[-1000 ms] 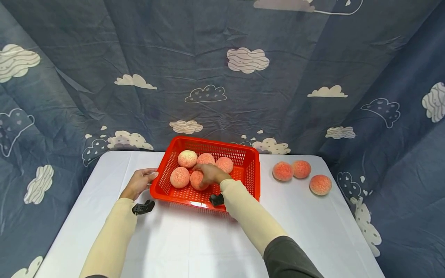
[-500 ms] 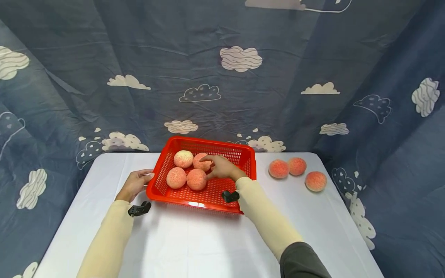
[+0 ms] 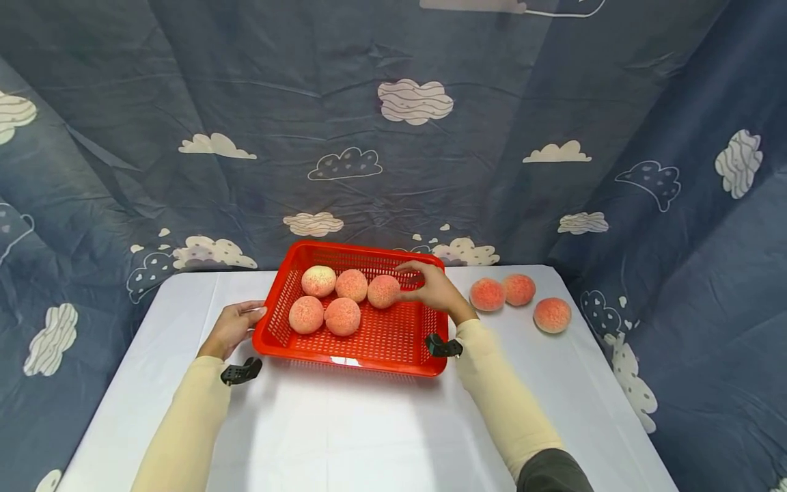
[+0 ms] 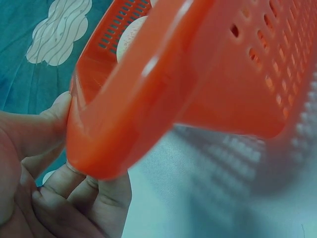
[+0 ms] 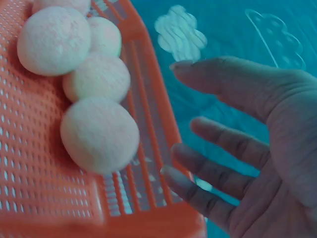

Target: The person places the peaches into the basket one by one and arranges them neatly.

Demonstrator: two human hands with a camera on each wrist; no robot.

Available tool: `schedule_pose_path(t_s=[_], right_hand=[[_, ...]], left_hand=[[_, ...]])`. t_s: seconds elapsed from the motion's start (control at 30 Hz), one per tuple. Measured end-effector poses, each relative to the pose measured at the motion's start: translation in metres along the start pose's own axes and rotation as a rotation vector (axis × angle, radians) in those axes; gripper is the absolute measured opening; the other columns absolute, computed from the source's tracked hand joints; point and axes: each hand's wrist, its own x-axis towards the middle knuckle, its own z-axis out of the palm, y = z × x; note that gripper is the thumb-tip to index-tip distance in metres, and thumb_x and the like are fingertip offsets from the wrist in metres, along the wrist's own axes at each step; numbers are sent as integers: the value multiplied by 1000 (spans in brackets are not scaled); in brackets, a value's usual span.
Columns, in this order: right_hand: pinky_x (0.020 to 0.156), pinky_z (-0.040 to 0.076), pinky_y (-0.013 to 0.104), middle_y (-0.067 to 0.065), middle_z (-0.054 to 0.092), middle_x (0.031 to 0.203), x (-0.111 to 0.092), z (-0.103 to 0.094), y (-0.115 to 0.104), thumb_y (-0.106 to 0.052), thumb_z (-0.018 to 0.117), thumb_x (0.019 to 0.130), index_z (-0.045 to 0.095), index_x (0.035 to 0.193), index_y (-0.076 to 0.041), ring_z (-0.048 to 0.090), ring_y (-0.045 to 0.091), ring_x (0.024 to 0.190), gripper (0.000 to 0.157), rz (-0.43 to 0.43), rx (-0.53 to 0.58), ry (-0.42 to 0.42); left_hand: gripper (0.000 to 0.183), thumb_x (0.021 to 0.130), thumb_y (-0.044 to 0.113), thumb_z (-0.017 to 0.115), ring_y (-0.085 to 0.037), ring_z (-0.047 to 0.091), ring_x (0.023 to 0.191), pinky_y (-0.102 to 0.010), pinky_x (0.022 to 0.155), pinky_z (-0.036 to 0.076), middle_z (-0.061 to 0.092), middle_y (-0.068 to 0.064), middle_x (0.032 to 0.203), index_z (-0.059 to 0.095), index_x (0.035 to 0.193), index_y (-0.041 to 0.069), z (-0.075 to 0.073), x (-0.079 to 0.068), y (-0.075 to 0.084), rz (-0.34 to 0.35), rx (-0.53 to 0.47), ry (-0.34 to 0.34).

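Note:
A red perforated plastic basket [image 3: 393, 342] stands on the white-covered table, with several fuzzy pink-orange peaches [image 3: 342, 316] grouped in its left and middle part. My left hand [image 3: 232, 329] grips the basket's left rim; in the left wrist view the thumb lies on the rim and the curled fingers [image 4: 106, 203] are under it. Over the basket's right part is my right hand [image 3: 438, 290], its fingers relaxed and apart, holding nothing. Closest to it sits the rightmost peach in the basket [image 3: 384, 292], which the right wrist view shows apart from the fingertips [image 5: 171, 176].
To the right of the basket, three more peaches [image 3: 488, 294] lie on the table [image 3: 492, 369], two side by side and one nearer the right edge. A dark blue curtain with cloud prints [image 3: 344, 96] hangs close behind the table.
My right hand has let go of a peach at the middle of the basket and drawn back to the right. The left hand keeps its grip on the rim. The head view has shifted slightly.

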Motion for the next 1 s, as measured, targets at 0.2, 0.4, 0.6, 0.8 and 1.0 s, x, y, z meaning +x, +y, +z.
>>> schedule_pose_path(t_s=[0.2, 0.4, 0.6, 0.8, 1.0], right_hand=[[91, 50, 49, 22, 56, 130, -12, -21, 19, -11, 78, 80, 56, 130, -3, 57, 39, 113, 56, 111, 26, 84], [93, 49, 49, 21, 54, 131, -22, -41, 43, -9, 76, 81, 53, 132, -1, 55, 39, 113, 57, 182, 83, 180], [103, 40, 50, 18, 49, 138, -32, -58, 73, -13, 74, 85, 51, 136, -6, 46, 38, 125, 56, 330, 126, 298], [105, 37, 51, 20, 45, 140, -39, -62, 98, -10, 73, 85, 51, 136, -7, 41, 38, 129, 56, 402, 126, 369], [110, 28, 56, 20, 38, 146, -38, -60, 117, -9, 74, 83, 50, 137, -8, 29, 37, 137, 60, 443, 68, 384]], left_hand=[[46, 101, 15, 49, -11, 61, 85, -26, 76, 55, 54, -26, 130, 40, 142, -6, -2, 0, -2, 4, 7, -4], [46, 102, 14, 48, -10, 61, 84, -26, 76, 55, 53, -26, 132, 40, 142, -6, -2, -1, -1, -3, 8, 1], [46, 101, 14, 49, -9, 61, 83, -24, 75, 55, 55, -26, 130, 41, 141, -7, -2, -2, 0, 13, -3, -2], [47, 101, 15, 49, -8, 61, 84, -25, 76, 55, 54, -26, 131, 40, 141, -7, -2, -3, 0, 12, 0, -8], [46, 102, 16, 49, -10, 61, 86, -26, 77, 55, 52, -27, 133, 41, 142, -6, -2, 1, 0, 8, 13, -12]])
